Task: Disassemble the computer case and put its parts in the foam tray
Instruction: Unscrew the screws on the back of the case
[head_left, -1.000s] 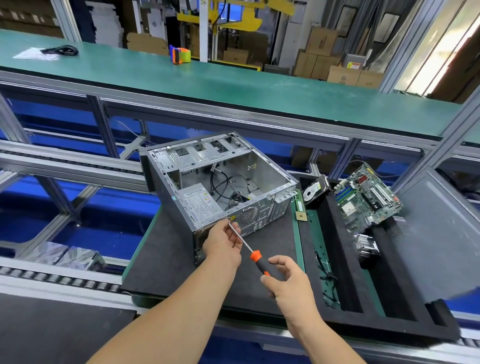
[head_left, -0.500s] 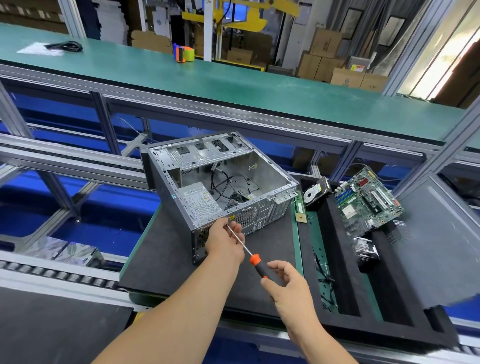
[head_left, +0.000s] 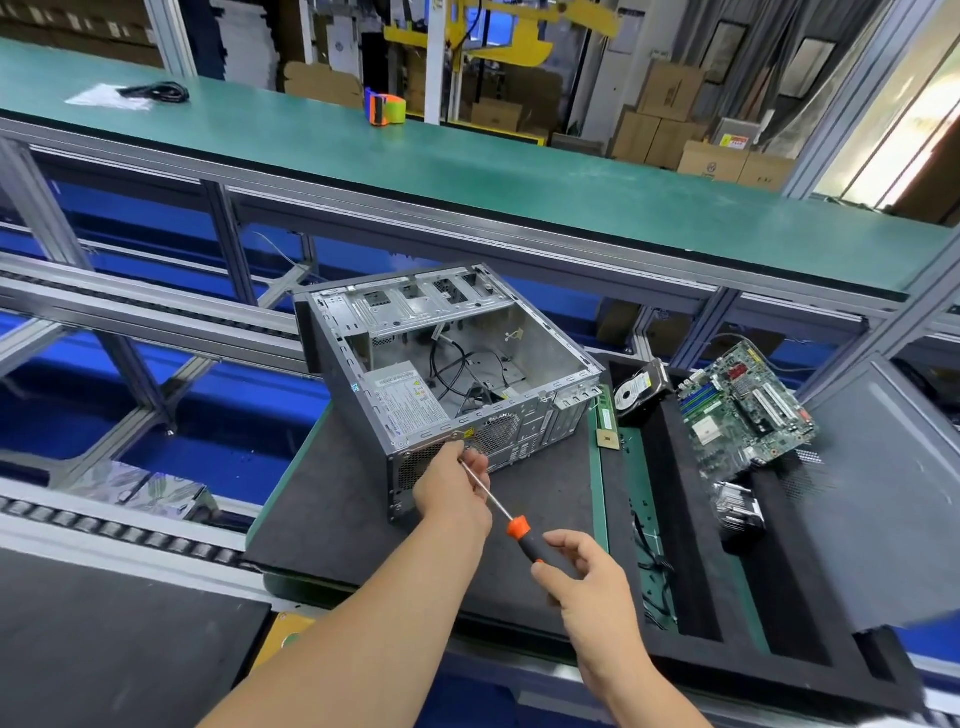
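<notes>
The open grey steel computer case (head_left: 447, 374) lay on its side on a flat black foam pad (head_left: 332, 514), its open face up, a silver power supply with a white label (head_left: 410, 400) and loose black cables (head_left: 462, 374) inside. Its near perforated rear panel stood close to the pad's front half, with bare foam left in front and to its left.

The left hand (head_left: 452, 488) rested against that rear panel, fingers curled round the steel shaft of an orange-and-black-handled screwdriver (head_left: 511, 525). The right hand (head_left: 587, 577) pinched the handle end, its grip narrow, forefinger lifted. The shaft ran diagonally up-left to the case's edge; its tip was hidden behind the left hand.

Just right of the case a green strip (head_left: 605, 415) lay along the pad's edge. Beyond it sat the black foam tray (head_left: 691, 519) with long slots, a hard drive (head_left: 636, 389) tilted at the far end, a green motherboard (head_left: 743, 410) leaning over a slot, a metal heatsink (head_left: 737, 509) below it. A dark grey side panel (head_left: 878, 493) covered the tray's right side.

The pad and tray sat on a roller conveyor (head_left: 104, 525) in an aluminium frame. Behind ran a long green tabletop (head_left: 467, 171) bearing an orange-and-green tape dispenser (head_left: 387, 109); cardboard boxes (head_left: 670, 114) stood farther back.
</notes>
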